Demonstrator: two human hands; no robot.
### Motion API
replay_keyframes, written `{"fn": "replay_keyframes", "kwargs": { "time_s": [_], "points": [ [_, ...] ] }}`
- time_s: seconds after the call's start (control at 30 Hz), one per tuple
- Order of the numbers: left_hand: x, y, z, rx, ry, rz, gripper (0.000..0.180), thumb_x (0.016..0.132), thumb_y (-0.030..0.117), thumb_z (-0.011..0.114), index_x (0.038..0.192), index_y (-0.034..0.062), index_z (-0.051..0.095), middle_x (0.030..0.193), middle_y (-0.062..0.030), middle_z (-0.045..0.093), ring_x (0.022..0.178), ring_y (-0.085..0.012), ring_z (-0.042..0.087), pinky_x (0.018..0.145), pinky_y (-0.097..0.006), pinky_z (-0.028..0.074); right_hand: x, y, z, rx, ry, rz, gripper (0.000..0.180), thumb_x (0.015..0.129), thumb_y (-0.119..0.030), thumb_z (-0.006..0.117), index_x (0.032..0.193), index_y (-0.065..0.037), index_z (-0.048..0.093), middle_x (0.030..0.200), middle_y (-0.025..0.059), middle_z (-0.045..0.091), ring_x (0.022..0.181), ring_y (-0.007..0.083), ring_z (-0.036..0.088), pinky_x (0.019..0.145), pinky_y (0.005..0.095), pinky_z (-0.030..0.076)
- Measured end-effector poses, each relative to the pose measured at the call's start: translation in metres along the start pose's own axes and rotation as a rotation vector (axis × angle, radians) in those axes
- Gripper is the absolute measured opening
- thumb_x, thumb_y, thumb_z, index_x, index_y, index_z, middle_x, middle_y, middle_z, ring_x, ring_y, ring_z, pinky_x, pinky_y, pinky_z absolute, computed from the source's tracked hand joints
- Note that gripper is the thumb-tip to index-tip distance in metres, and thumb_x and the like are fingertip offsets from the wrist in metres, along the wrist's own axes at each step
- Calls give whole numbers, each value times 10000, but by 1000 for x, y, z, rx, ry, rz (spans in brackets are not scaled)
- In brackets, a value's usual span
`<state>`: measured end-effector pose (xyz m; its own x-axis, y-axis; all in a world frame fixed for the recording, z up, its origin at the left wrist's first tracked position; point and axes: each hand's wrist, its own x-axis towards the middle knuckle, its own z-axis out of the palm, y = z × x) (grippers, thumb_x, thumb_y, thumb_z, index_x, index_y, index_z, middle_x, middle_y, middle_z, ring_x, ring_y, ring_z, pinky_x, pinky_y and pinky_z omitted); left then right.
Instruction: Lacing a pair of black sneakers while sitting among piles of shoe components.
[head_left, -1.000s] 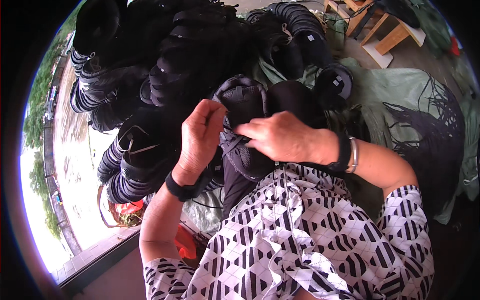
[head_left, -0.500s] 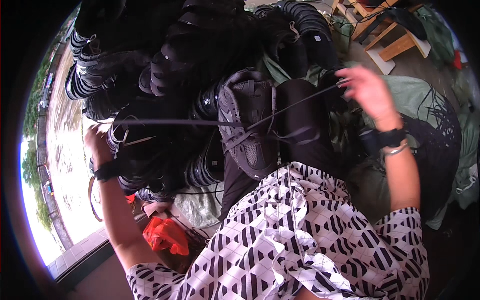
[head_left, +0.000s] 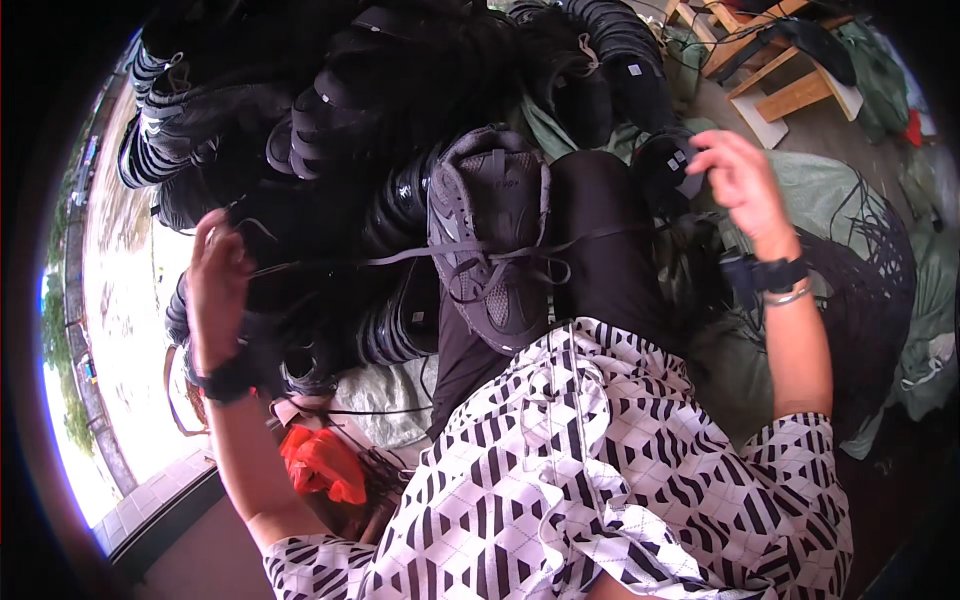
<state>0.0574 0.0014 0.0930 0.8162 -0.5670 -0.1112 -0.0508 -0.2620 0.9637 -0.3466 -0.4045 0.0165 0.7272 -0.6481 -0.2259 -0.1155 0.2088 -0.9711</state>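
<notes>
A dark grey sneaker rests on my left thigh, its toe toward me. Its grey shoelace crosses the tongue, with a small loose loop at the right side. To the left, the lace runs out toward my left hand, which is raised with curled fingers that seem to grip its end. To the right, the other lace end sags over my dark trouser leg and fades against the dark background. My right hand is raised at the right, fingers loosely bent and apart, with no lace visible in them.
Stacks of dark shoes surround my legs on the left and ahead. A bundle of black laces lies on a pale green sack at right. A wooden stool stands beyond. A red plastic bag lies lower left.
The lace has gone from taut to slack on the right side, and sits lower on the left. My left hand has come slightly inward; my right hand has barely shifted.
</notes>
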Motion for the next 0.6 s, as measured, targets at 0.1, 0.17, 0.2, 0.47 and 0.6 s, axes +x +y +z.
{"fn": "replay_keyframes", "kwargs": {
  "time_s": [0.1,0.17,0.2,0.47,0.6],
  "points": [
    [-53,35,96,138,-399,211,193,747,-41,479,798,55,638,867,-33,589,756,-108,536,649,-248,435,-11,-12,86,-178,-234,16,213,935,-189,500,961,-12,615,819,95,679,396,34,453,376,173,345],
    [-87,36,136,507,-474,524,236,645,-46,591,828,79,673,853,-84,580,797,-220,564,723,-302,476,-21,-14,123,-261,-355,-5,206,954,-177,492,954,1,596,880,73,674,404,44,486,409,177,385],
    [-94,36,150,700,-485,701,241,641,20,657,870,95,671,895,-65,573,805,-251,552,706,-337,485,-25,-12,134,-318,-386,-28,198,954,-174,488,960,-11,599,881,60,662,409,57,496,429,190,400],
    [-85,-4,148,1289,-440,709,214,621,118,734,807,139,628,846,-16,504,864,-223,498,730,-337,459,-12,-5,144,-326,-549,182,241,953,-208,474,928,-1,595,636,58,593,380,51,447,389,176,360],
    [-84,-1,154,1186,-400,685,191,649,106,726,809,129,624,833,-9,516,866,-225,498,725,-348,465,-4,1,135,-120,-507,211,283,956,-250,471,938,3,596,639,90,601,355,39,414,369,158,316]
  ]
}}
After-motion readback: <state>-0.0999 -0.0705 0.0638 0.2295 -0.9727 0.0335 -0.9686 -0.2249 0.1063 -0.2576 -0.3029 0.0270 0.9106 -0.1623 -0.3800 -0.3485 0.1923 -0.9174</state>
